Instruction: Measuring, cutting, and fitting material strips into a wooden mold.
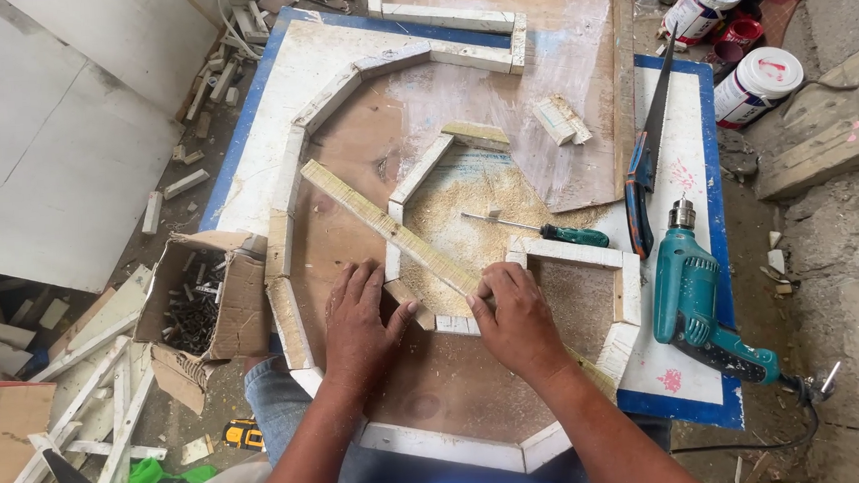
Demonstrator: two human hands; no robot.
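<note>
A long pale wooden strip (379, 218) lies diagonally across a brown plywood board (466, 377) with white wooden pieces fixed in an octagon-like outline. My right hand (520, 317) presses down on the strip's near end. My left hand (359, 319) lies flat on the board beside it, thumb touching a short white piece (408, 299). Sawdust (467, 205) covers the middle of the board.
A green-handled screwdriver (547, 231) lies in the sawdust. A handsaw (646, 157) and a teal electric drill (692, 291) rest on the right. A torn cardboard box of dark screws (198, 303) sits at the left. Two white cans (732, 39) stand upper right. Wood offcuts litter the floor.
</note>
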